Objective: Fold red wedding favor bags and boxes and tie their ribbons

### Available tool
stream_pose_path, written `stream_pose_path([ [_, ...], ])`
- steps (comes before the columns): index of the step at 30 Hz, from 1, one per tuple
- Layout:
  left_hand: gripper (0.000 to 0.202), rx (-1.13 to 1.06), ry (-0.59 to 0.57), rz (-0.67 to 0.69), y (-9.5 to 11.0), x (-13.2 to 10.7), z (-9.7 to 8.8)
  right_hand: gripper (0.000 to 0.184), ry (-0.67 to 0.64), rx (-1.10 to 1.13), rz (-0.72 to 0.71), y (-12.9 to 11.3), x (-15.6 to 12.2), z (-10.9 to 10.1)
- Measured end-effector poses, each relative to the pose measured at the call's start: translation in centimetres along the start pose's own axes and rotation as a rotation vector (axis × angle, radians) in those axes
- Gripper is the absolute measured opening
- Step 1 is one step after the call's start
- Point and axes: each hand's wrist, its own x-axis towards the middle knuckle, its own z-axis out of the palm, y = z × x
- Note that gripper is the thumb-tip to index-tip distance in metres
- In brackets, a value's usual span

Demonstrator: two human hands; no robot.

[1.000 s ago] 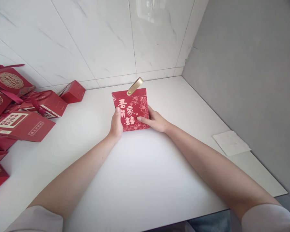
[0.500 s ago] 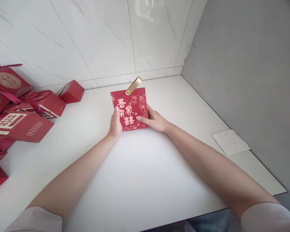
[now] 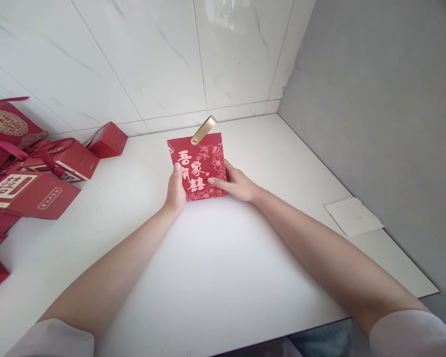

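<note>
A red gift box (image 3: 208, 154) with pink characters, flower prints and a gold strap handle (image 3: 204, 130) at its top is between my two hands. My left hand (image 3: 176, 188) grips its left side, thumb lying along the front edge. On the other side, my right hand (image 3: 240, 183) holds the lower right, with its thumb pressed on the front face and its other fingers hidden behind. The printed face is turned towards me. Whether the bottom of the box touches the table cannot be made out.
Several red gift boxes (image 3: 65, 196), some with ribbons, are heaped at the left of the white table (image 3: 215, 277). A white paper sheet (image 3: 354, 216) lies near the right edge. A tiled wall (image 3: 163, 59) stands behind, and a grey panel (image 3: 375, 99) borders the right side.
The whole view has shifted slightly, so everything appears a little further left. Both hands keep the same hold on the gift box.
</note>
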Motion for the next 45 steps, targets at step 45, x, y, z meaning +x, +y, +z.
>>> stream_pose_path([
  [45, 0.064, 0.350, 0.097, 0.179, 0.4, -0.2, -0.4, 0.075, -0.296, 0.281, -0.057, -1.1, -0.7, 0.9],
])
